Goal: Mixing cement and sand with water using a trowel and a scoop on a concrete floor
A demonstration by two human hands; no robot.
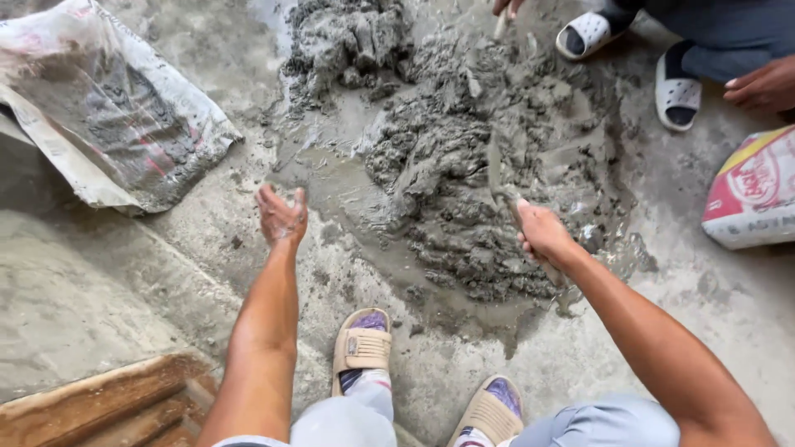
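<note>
The right hand (542, 236) grips a trowel (502, 186) by its handle, sunk in heavy, sticky wet mortar (472, 157), while the left hand (281, 217) hangs open, empty

There is a single view, from a camera worn on the person's head, tilted steeply down and slightly forward over the concrete floor (99, 273). It sits close above the person's own arms, which enter from the bottom edge and reach away from the lens, and their sandalled feet (362, 348) lie at the near edge, almost straight below. The pile of wet mortar (472, 165) fills the middle and far part of the frame. At the far right corner the view just catches another person's white sandals (677, 91). No second view overlaps this one.
</note>
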